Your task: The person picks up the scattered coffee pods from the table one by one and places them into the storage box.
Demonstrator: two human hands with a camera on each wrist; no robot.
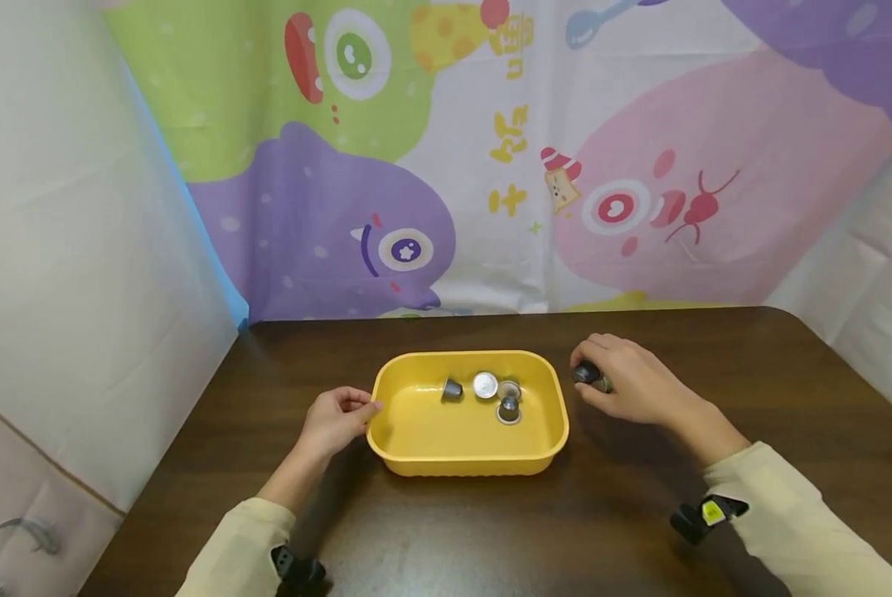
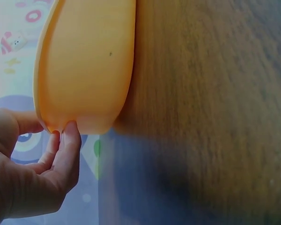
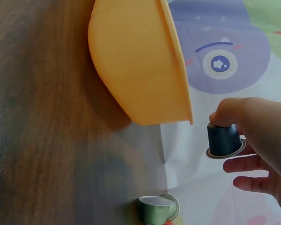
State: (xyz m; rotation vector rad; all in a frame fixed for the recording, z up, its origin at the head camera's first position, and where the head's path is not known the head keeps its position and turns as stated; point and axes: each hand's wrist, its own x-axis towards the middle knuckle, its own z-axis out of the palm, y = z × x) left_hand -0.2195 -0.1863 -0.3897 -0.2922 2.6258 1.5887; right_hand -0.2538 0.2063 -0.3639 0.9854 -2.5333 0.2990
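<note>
A yellow tray (image 1: 446,446) stands on the table, and my left hand (image 1: 337,421) pinches its left rim between thumb and fingers. In the left wrist view the fingers of the left hand (image 2: 49,164) lie against the tray's end wall. To the right of the tray, my right hand (image 1: 631,377) holds a dark coffee capsule (image 3: 224,139), its silver-rimmed flange facing down in the right wrist view. A green capsule (image 3: 154,209) sits on the table below that hand, overlapping another silver-rimmed piece (image 3: 174,206). Inside the tray lie several capsules, including a dark one on its side (image 1: 452,390).
A silver-lidded capsule (image 1: 485,385) and a dark flange-down capsule (image 1: 509,409) are grouped right of the tray's middle. The dark wooden table (image 1: 446,531) reaches back to a cartoon-printed curtain (image 1: 491,232). White cloth (image 1: 80,207) hangs at the left side.
</note>
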